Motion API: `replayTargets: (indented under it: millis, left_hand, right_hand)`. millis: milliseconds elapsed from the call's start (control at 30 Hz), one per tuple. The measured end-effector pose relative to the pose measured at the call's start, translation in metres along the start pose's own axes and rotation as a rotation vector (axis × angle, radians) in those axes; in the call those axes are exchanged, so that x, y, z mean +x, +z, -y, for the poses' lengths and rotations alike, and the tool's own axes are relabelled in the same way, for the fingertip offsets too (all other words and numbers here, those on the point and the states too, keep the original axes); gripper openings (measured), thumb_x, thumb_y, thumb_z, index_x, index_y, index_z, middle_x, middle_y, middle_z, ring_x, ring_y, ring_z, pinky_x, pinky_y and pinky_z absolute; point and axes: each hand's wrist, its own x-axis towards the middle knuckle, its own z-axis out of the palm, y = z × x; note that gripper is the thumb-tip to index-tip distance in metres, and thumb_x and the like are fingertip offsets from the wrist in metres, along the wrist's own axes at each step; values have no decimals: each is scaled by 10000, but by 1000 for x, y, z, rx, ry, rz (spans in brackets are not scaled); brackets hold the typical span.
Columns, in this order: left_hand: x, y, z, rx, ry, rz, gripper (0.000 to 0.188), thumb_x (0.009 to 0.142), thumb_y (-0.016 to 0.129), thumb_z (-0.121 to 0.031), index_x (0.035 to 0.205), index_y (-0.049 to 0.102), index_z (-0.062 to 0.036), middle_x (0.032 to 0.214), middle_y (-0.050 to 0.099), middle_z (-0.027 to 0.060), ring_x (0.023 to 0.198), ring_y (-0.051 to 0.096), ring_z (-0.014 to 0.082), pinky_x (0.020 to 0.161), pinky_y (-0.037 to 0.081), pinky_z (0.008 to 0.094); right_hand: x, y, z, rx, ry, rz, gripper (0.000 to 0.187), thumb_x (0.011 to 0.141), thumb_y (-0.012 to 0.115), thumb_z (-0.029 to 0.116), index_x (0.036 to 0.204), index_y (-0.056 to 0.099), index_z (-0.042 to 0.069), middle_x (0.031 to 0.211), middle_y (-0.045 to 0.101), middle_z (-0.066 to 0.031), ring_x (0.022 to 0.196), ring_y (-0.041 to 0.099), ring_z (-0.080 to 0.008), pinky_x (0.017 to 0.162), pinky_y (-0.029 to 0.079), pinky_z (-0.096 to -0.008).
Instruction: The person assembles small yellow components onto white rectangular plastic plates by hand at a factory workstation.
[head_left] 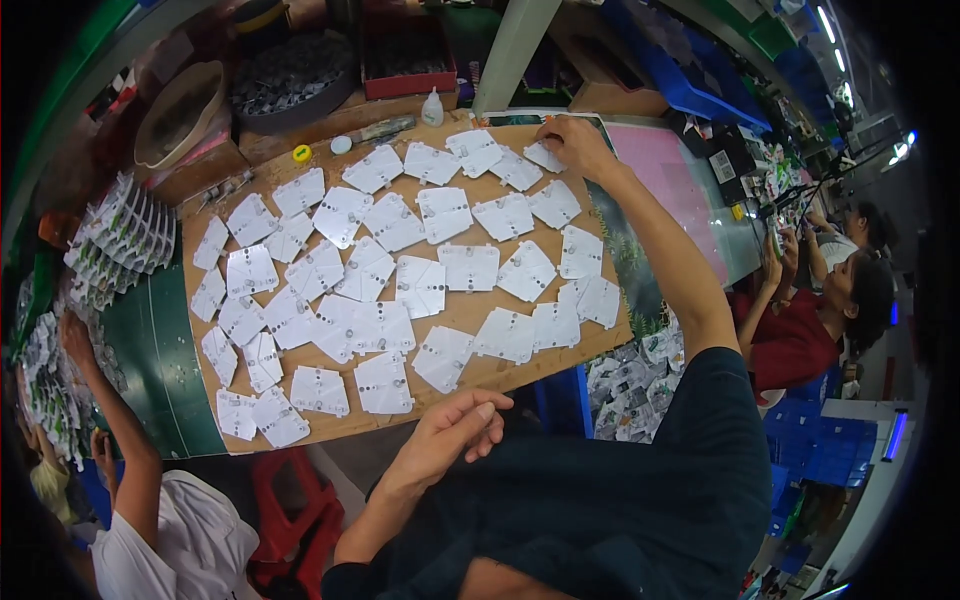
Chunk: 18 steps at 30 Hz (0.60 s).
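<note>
Rows of flat white plastic pieces with small round grey details cover a brown board in front of me. My right hand reaches to the board's far right corner, fingers bent together over a white piece there. What its fingertips pinch, if anything, is too small to make out. Close to my body, off the board's near edge, my left hand is held with curled fingers and the thumb folded in. Whatever may lie in that palm is hidden.
Behind the board stand a small white squeeze bottle, a yellow cap, a black tub of dark parts and a red box. At left, a co-worker's arm reaches by stacked white parts. A blue bin sits below right.
</note>
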Motion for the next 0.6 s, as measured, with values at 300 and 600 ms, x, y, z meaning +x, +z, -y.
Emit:
replayTargets:
  millis: [300,600]
  left_hand:
    - [8,4,-14,28,49,16,342,1037,450,-226,1296,501,-9,818,566,15,633,474,41,533,370,169]
    - [20,24,-11,733,362,-311,468,1021,463,-151,1416,264,5,826,605,70,678,521,120,642,431,237]
  right_hand:
    - [-26,-24,-2,-49,-123,-199,214,861,616,136,993,686,-17,894,692,-184,792,669,-289,738,519,-371]
    - [-191,-48,190,969,136,848,466,992,501,416,851,666,4,661,626,-59,523,584,-129,493,457,-271]
